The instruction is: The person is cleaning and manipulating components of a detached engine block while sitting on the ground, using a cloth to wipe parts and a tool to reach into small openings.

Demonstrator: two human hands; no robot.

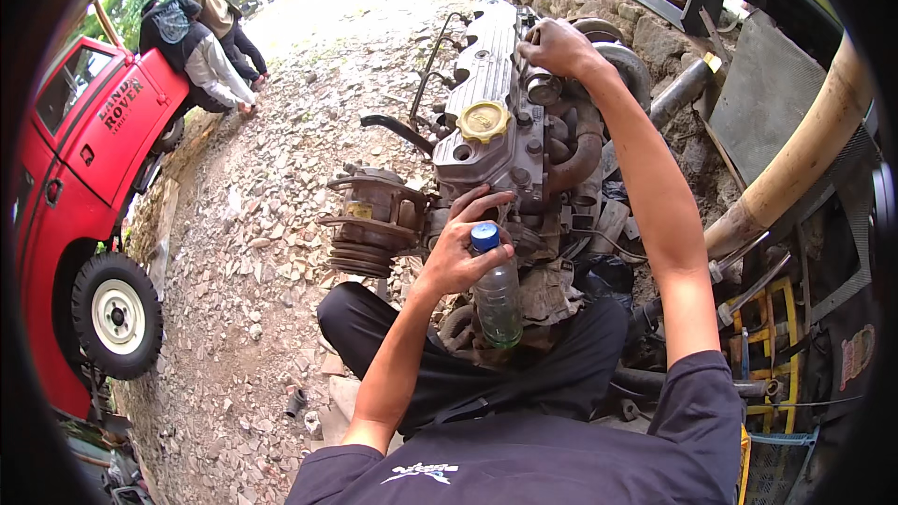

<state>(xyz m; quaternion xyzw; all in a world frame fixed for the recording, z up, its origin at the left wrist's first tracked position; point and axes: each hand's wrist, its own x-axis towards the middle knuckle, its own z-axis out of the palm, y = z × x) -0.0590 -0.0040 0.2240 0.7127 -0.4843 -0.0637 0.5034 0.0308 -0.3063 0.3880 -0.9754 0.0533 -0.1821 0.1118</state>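
Observation:
An engine (482,150) sits before me, with a ribbed metal top cover and a yellow filler cap (484,121). My left hand (460,248) grips a clear plastic bottle (498,304) near its blue cap (485,236), just below the front edge of the cover, fingertips close to the metal. The bottle is upright, with some pale liquid low in it. My right hand (559,51) reaches to the far right of the engine top, fingers curled on a part they hide, above a short metal cylinder (543,89). A rusty pulley assembly (369,220) sticks out at the engine's left.
A red off-road vehicle (103,150) stands at left, two people (206,47) leaning by its front. Broken gravel (271,178) covers the ground. At right are a rubble wall (645,37), bamboo pole (795,159), metal sheets (758,84) and a yellow crate (776,355).

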